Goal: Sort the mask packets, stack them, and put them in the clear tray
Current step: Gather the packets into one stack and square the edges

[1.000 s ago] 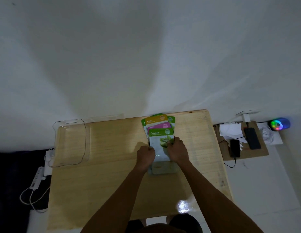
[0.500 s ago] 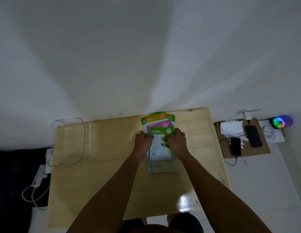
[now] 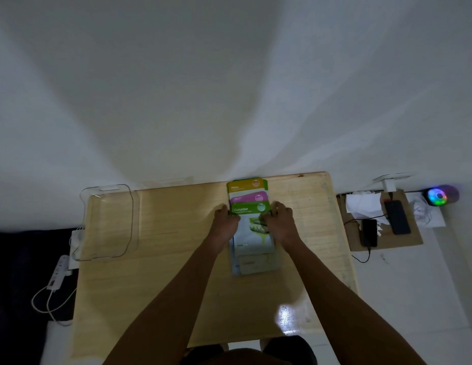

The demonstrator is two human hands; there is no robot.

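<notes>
A fanned pile of mask packets lies at the middle back of the wooden table [image 3: 161, 285]. On top is a green Cucumber packet [image 3: 252, 219]. A pink packet [image 3: 249, 198] and a yellow Honey packet [image 3: 244, 186] stick out behind it, and pale packet ends [image 3: 256, 264] show nearer to me. My left hand [image 3: 225, 219] grips the Cucumber packet's left edge and my right hand [image 3: 278, 219] grips its right edge. The clear tray [image 3: 105, 222] sits at the table's back left with nothing in it.
A white wall rises behind the table. Left of the table a white power strip [image 3: 58, 275] and cables lie on the floor. To the right is a cardboard sheet [image 3: 403, 238] with two phones and paper, beside a glowing coloured gadget [image 3: 439, 196].
Both hands slid forward along the Cucumber packet toward its green header, and the packet moved up the pile, covering more of the pink one.
</notes>
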